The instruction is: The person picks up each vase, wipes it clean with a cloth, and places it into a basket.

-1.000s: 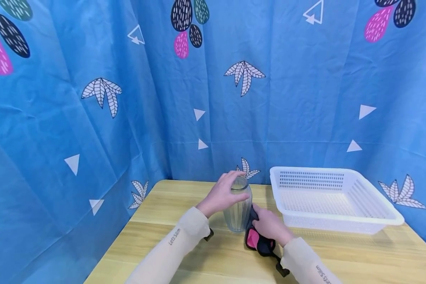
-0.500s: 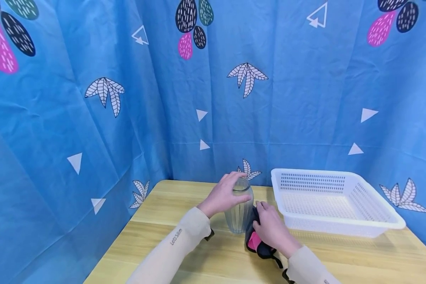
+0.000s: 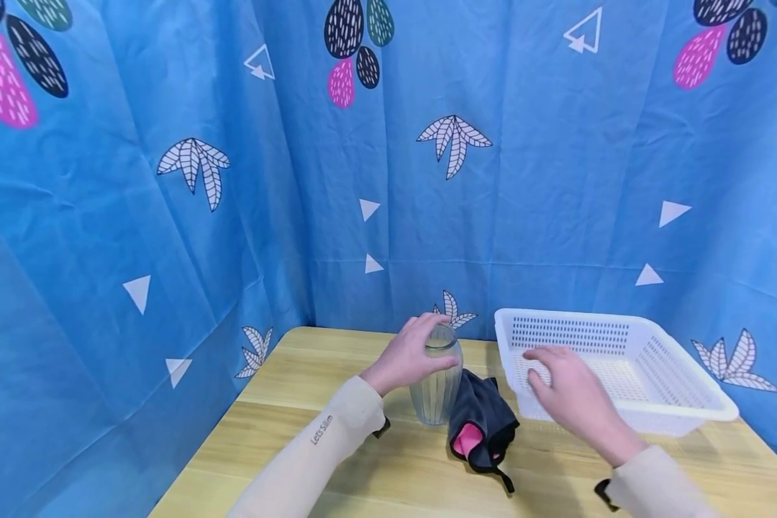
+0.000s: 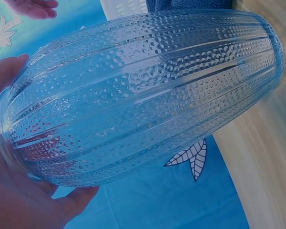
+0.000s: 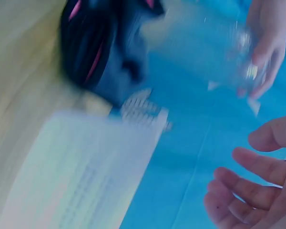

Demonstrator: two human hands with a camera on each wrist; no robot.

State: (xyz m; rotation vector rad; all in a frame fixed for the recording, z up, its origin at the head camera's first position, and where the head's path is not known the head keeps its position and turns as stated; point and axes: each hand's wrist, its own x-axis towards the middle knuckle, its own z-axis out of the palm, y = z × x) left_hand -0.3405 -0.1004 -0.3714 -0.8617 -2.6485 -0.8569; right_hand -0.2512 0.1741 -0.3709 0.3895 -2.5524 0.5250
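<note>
A ribbed clear glass vase [image 3: 432, 394] stands upright on the wooden table. My left hand [image 3: 404, 360] grips it around the top, thumb on the near side and fingers by the rim. In the left wrist view the vase's dimpled wall [image 4: 143, 100] fills most of the picture. Right beside the vase lies a crumpled dark grey cloth [image 3: 482, 403] with a pink inner side and black edging. My right hand [image 3: 573, 392] is in the air to the right of the cloth, over the near-left side of the basket, fingers relaxed and holding nothing.
A white perforated plastic basket [image 3: 628, 404] stands at the back right of the table [image 3: 337, 439]. Behind the table hangs a blue patterned curtain [image 3: 557, 180], which also runs along the left side.
My right hand has let go of the dark cloth and moved right, up over the basket's edge. The cloth now stands loosely bunched. My left hand keeps its hold on the vase.
</note>
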